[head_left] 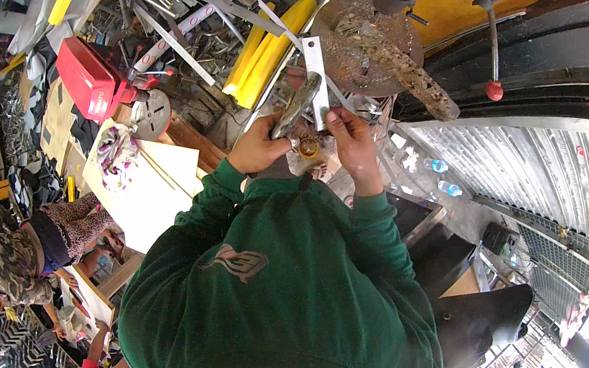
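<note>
Gripped in left hand [258, 147], with fingers curled around the near end: a dark, elongated piece [294, 110], apparently metal, though too shadowed to be sure. Pinched in right hand [352, 145], between thumb and fingers at the near part: a flat white strip [313, 62] with a hole by the far end. Just by the left thumb: a yellow-brown round thing [309, 147].

Around these in the head view, straight beyond: a rusty round plate [338, 62], with a corroded bar [418, 83] lying on top and jutting past the edge to the right. Ahead, to the left: yellow tubes [276, 50]. Farther left: a red machine [86, 83] and a pale board [145, 201] bearing a crumpled cloth [116, 159]. Off to the right: clear bottles [435, 165] on the floor.

Pointing away from the body, tilted slightly left along the long axis: the strip, holed end outermost. Slanting rightward toward it: the dark piece.
</note>
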Demonstrator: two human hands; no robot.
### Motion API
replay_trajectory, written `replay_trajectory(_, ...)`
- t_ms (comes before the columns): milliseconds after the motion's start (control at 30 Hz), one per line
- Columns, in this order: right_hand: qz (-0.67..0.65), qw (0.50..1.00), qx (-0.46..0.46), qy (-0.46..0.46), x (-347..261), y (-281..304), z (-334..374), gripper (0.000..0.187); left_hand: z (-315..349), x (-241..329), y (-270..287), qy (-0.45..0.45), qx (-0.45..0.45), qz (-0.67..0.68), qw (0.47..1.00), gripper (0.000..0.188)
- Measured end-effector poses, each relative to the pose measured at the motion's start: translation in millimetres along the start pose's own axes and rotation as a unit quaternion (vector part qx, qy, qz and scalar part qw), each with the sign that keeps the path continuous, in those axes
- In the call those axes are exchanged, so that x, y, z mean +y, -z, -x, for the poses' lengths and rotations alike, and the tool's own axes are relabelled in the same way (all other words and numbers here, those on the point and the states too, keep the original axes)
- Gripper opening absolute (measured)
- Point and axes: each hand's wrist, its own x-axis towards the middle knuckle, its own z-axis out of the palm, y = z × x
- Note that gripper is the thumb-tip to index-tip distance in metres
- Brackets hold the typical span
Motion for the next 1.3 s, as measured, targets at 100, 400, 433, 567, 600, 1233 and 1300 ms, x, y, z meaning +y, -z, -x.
replay_trajectory(100,0.209,0.971,0.054,0.100,-2,-8,6,0.033,3,-2,-2,0.021,0.016,-0.008,1.000,0.054)
replay_trajectory(400,0.245,0.967,0.012,0.069,54,-14,-13,0.033,5,29,3,0.009,-0.145,0.127,0.981,0.041)
replay_trajectory(433,0.215,0.977,-0.012,0.002,61,-12,-16,0.034,7,34,3,0.080,-0.148,0.206,0.964,0.040)
replay_trajectory(567,0.334,0.942,-0.015,0.001,62,-13,-7,0.049,-7,44,5,0.159,-0.186,0.363,0.899,0.041)
replay_trajectory(600,0.361,0.932,0.000,-0.007,54,-17,1,0.055,-11,46,6,0.135,-0.202,0.325,0.914,0.041)
replay_trajectory(1233,-0.232,0.796,0.513,0.221,-35,-61,-51,0.038,-35,68,138,-0.040,-0.147,0.242,0.958,0.029)
replay_trajectory(1300,-0.223,0.762,0.572,0.205,-54,-52,-45,0.040,-40,50,139,-0.007,-0.112,0.259,0.959,0.026)
